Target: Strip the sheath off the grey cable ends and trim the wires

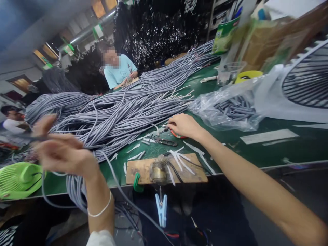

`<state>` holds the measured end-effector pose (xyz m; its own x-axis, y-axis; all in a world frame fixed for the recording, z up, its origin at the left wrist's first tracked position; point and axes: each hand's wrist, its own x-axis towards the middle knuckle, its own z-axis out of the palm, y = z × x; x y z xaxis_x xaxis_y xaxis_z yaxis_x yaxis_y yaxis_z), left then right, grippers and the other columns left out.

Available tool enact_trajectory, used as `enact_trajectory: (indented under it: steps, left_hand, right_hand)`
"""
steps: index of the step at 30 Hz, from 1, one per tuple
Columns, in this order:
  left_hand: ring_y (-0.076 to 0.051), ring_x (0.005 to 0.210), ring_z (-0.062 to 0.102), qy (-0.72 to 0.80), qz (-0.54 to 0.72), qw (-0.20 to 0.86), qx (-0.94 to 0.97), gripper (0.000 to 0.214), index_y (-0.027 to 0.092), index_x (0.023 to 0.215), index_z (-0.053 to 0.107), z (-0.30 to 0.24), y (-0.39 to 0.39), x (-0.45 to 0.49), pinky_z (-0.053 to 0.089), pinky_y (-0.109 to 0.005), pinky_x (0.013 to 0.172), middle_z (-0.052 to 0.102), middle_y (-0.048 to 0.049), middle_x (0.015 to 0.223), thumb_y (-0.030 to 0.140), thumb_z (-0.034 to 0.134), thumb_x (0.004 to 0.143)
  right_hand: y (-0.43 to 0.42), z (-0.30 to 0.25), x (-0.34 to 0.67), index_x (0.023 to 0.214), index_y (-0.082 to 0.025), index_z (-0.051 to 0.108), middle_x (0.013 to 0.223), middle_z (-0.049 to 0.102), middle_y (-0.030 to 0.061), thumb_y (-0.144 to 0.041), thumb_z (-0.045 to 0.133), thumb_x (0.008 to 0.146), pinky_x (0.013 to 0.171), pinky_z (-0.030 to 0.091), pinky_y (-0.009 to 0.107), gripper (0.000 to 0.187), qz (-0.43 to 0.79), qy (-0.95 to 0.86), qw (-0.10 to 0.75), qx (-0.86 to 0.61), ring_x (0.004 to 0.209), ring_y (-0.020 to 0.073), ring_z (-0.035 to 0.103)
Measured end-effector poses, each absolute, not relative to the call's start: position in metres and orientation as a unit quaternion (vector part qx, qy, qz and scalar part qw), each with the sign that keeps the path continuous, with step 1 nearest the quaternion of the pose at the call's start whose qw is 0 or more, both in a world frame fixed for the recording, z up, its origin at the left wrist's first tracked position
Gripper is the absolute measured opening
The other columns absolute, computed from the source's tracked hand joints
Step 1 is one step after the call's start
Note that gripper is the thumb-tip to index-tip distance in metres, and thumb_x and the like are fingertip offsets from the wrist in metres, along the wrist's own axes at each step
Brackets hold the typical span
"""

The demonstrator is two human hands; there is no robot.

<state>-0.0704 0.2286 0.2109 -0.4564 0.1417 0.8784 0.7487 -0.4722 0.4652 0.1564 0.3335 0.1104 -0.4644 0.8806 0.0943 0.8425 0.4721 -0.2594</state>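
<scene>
My left hand (60, 150) is raised at the left, blurred by motion, with a thin grey cable (112, 177) trailing from it down over the table edge. My right hand (186, 125) reaches across the green table (282, 150), its fingers curled over a red-handled tool (176, 134) next to small pliers (164, 141). A big heap of grey cables (123, 112) lies just beyond both hands. A wooden board (143, 170) with a small fixture (159, 171) sits at the near edge, strewn with white strips.
A clear bag of cut grey tube pieces (230, 111) lies right of my right hand. A white fan grille (304, 82) stands far right, a green fan (17, 179) at the left. Another person in a light blue shirt (119, 70) works across the table.
</scene>
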Motion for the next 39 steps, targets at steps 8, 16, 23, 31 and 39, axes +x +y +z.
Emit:
enact_trajectory:
  steps: [8,16,23,31,39]
  left_hand:
    - [-0.012,0.052,0.049,-0.552,-0.326,-0.023,-0.767,0.021,0.016,0.069,0.065,0.14,0.274,-0.012,0.035,-0.023,0.057,0.057,0.0002,0.055,0.018,0.049,0.082]
    - [-0.011,0.047,0.039,-0.578,-0.393,-0.14,-0.702,0.037,0.015,0.063,0.068,0.105,0.285,-0.027,0.029,-0.023,0.049,0.045,0.0018,0.048,0.035,0.046,0.085]
    - [-0.012,0.054,0.051,-0.519,-0.506,-0.242,-0.645,0.025,0.015,0.08,0.072,0.099,0.271,-0.026,0.041,-0.022,0.052,0.059,-0.0029,0.062,0.034,0.055,0.082]
    - [-0.009,0.05,0.044,-0.49,-0.461,-0.252,-0.696,0.026,0.015,0.097,0.072,0.095,0.265,-0.018,0.035,-0.02,0.046,0.054,-0.0005,0.059,0.028,0.053,0.085]
    - [-0.011,0.06,0.059,-0.49,-0.398,0.038,-0.774,0.02,0.017,0.096,0.069,0.091,0.259,-0.013,0.043,-0.02,0.057,0.067,-0.004,0.073,0.019,0.052,0.085]
  right_hand:
    - [0.338,0.093,0.147,0.096,-0.016,0.068,0.098,0.067,0.0092,-0.017,0.047,0.087,0.079,0.041,0.027,0.023,0.103,-0.88,0.119,-0.448,0.095,0.0203,0.058]
    - [0.336,0.086,0.133,0.078,-0.011,0.062,0.097,0.061,0.0169,-0.002,0.054,0.074,0.082,0.042,0.035,0.012,0.116,-0.865,0.179,-0.454,0.099,0.0264,0.052]
    - [0.331,0.101,0.145,0.103,-0.012,0.048,0.075,0.055,0.0024,-0.007,0.035,0.081,0.056,0.042,0.023,0.026,0.294,-0.716,0.411,-0.482,0.059,0.0107,0.05]
    - [0.314,0.111,0.137,0.068,-0.014,0.054,0.049,0.044,-0.0066,-0.052,0.07,0.062,0.039,0.023,0.018,0.042,0.597,-0.577,0.475,-0.292,0.041,0.0037,0.033]
    - [0.301,0.106,0.134,0.058,-0.015,0.053,0.05,0.051,-0.0029,-0.047,0.064,0.074,0.044,0.032,0.019,0.038,0.31,-0.681,0.526,-0.404,0.044,0.0057,0.04]
